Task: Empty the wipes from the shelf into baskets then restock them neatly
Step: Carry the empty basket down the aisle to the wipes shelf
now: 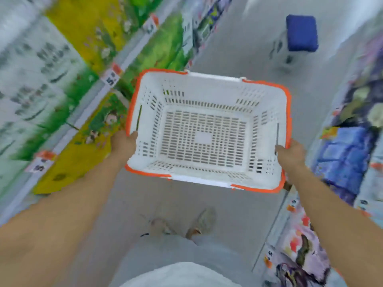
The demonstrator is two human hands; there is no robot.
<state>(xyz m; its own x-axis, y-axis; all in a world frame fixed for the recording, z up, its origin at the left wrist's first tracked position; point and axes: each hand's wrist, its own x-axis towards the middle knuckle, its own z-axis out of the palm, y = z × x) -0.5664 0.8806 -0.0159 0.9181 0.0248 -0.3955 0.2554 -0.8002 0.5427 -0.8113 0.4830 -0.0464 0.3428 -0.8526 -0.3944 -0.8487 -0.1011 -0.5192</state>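
A white slotted basket (204, 131) with an orange rim is held level above the aisle floor (238, 44), clamped at both short ends. The left hand (124, 142) is closed over the left rim, thumb hooked inside the wall; the right hand (291, 153) is closed over the right rim in the same manner. Each grip is thus clamped on the basket, and nothing is carried inside it.

The basket's long axis runs straight from one grip to the other, across the body. The stock judged to be the wipes, in yellow and green packs (87, 125), is stacked on the shelf (68, 127) outward of the left grip, just beside the basket's left end; blur leaves the print unreadable, so the identification is a judgement only. Those packs lie far nearer the left hand than the right. Other shelved goods (348, 160) in blue and purple wrapping are seen beyond the right grip. A blue-topped stool (301, 33) stands well ahead of both grips, further along the aisle.

The emptying step is judged not yet begun. Before any pack can be reached, the basket would have to be set down or passed to one grip, and the left hand would be the natural one to free.
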